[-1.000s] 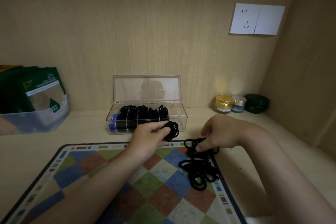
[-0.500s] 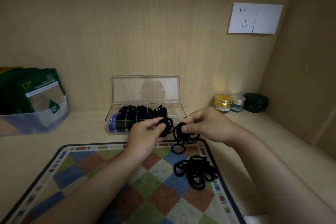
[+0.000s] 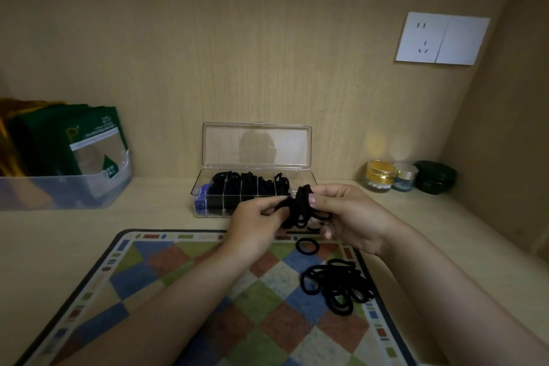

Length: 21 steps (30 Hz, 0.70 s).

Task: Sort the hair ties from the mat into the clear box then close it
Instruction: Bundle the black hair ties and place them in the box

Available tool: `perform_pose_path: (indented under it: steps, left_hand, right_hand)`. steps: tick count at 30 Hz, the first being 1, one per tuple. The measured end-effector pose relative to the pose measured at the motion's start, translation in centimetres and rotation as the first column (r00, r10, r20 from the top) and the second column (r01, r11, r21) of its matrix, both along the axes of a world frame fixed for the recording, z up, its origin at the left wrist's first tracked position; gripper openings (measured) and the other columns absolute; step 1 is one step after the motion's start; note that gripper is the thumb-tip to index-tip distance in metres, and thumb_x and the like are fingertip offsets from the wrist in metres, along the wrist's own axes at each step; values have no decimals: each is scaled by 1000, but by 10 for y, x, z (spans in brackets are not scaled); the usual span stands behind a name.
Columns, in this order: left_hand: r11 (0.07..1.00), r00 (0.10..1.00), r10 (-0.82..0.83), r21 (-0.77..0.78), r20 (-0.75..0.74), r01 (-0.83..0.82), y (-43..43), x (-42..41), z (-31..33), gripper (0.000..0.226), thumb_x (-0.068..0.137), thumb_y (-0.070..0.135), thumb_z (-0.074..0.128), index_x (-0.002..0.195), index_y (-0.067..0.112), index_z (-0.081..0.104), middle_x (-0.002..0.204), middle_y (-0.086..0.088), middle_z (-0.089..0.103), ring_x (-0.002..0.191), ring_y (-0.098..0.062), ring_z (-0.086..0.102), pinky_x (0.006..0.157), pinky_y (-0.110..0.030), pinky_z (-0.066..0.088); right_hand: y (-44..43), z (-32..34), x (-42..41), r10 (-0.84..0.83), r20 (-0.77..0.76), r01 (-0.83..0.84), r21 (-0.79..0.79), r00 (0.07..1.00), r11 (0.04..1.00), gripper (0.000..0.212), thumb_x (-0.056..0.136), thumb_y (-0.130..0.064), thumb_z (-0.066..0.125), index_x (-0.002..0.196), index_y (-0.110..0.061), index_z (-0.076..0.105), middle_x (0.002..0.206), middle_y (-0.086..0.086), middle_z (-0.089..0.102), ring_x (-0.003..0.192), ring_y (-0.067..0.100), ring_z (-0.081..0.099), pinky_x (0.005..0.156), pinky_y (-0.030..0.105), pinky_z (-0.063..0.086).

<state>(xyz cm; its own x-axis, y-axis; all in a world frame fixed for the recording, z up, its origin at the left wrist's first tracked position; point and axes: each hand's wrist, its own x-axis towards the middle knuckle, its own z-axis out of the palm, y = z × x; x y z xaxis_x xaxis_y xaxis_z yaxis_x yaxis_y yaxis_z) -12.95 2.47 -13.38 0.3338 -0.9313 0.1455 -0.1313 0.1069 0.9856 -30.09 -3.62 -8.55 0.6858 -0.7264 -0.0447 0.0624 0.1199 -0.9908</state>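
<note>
While near mat (image 3: 178, 276) edge, left hand (image 3: 255, 223), right hand (image 3: 353, 217) in pinch on hair ties (image 3: 297, 208)

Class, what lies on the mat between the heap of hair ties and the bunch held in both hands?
One loose black hair tie, flat on the mat, lies between the heap and the held bunch; the head view shows it.
</note>
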Motion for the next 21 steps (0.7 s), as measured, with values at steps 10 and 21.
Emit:
perform_pose_path:
  steps: [10,21]
  left_hand:
    - [948,907,-273,70,-322,310,3,-2,6,33,102,29,52,124,9,66,110,-15,75,103,-27,73,92,-42,57]
    - [986,969,-114,97,-218,138,2,6,7,22,95,11,63,115,13,73,106,-9,76,94,-18,75,83,-33,61]
  right_hand:
    - [-1,-10,11,-371,-248,306,-265,895,914,13,85,-14,76,93,-3,75,68,4,74,53,13,67,45,25,36]
    - [-1,-11,13,-365,-242,294,-283,899,913,17,83,-16,79,90,-1,76,78,12,75,59,16,69,41,24,49]
